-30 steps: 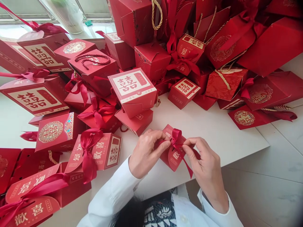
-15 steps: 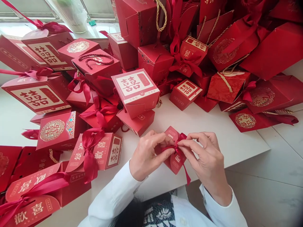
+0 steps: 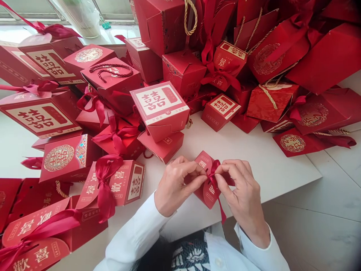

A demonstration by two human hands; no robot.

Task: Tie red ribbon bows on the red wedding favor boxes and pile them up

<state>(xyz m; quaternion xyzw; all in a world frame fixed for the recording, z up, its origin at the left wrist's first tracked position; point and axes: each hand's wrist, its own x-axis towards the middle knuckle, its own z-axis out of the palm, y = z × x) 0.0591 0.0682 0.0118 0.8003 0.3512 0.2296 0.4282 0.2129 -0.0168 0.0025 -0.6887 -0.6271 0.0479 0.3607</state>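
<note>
A small red gift box with pale characters lies on the white table, between my two hands. Dark red ribbon crosses its top and gathers in a knot or loop, with one tail hanging past the box's lower edge. My left hand pinches the ribbon from the left side, thumb and index finger at the knot. On the right, my right hand grips the ribbon between thumb and fingers. The exact path of the ribbon under the fingertips is hidden.
Many red boxes with ribbons and cord handles are piled along the back and left of the white table. One pale-topped box rests on another just beyond my left hand. A plastic-wrapped vase stands at the window.
My right hand has shifted slightly, and its fingers have closed more tightly on the ribbon. My left fingertips have edged toward the knot. The view has shifted slightly.
</note>
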